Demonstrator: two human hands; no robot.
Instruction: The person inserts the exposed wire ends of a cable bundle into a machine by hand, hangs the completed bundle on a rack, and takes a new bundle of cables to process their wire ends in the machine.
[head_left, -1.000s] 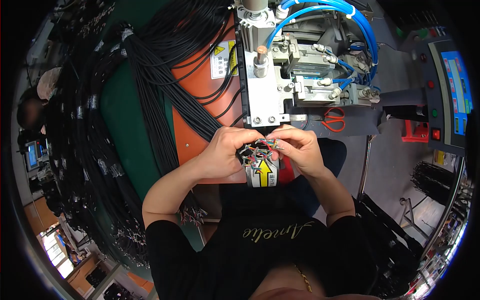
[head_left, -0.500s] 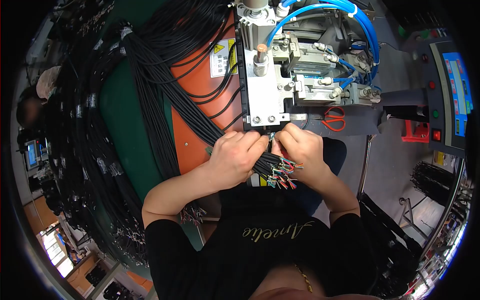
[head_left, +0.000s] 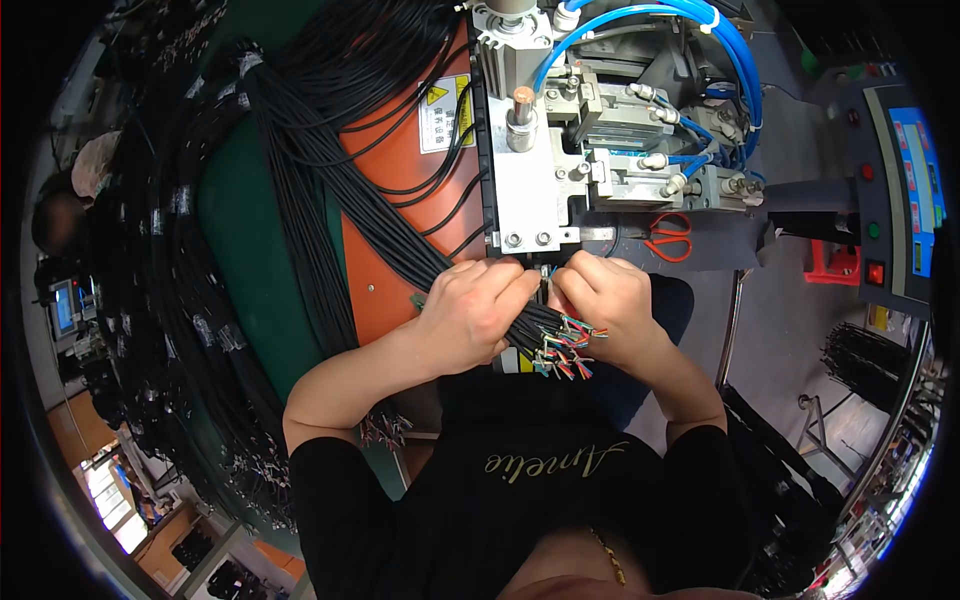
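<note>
My left hand (head_left: 474,312) is closed around a bundle of black cables (head_left: 395,240), just in front of the machine's metal head (head_left: 530,190). Stripped ends with coloured wires (head_left: 568,348) fan out below it, between my two hands. At the machine's lower edge, my right hand (head_left: 606,300) has its fingers bent in a pinch. A small shiny piece (head_left: 545,271) shows between the hands, too small to name. Whatever the right fingertips hold is hidden behind them.
Red-handled scissors (head_left: 668,238) lie right of the machine head. Blue air hoses (head_left: 745,80) loop above. A control panel (head_left: 900,190) stands at the right. More black cables (head_left: 300,220) drape over the orange surface (head_left: 380,300) and green table (head_left: 240,220). Another person (head_left: 80,200) is at far left.
My right hand has shifted slightly to the right, its fingers a little farther from the left hand. The left hand keeps its grip on the cable bundle.
</note>
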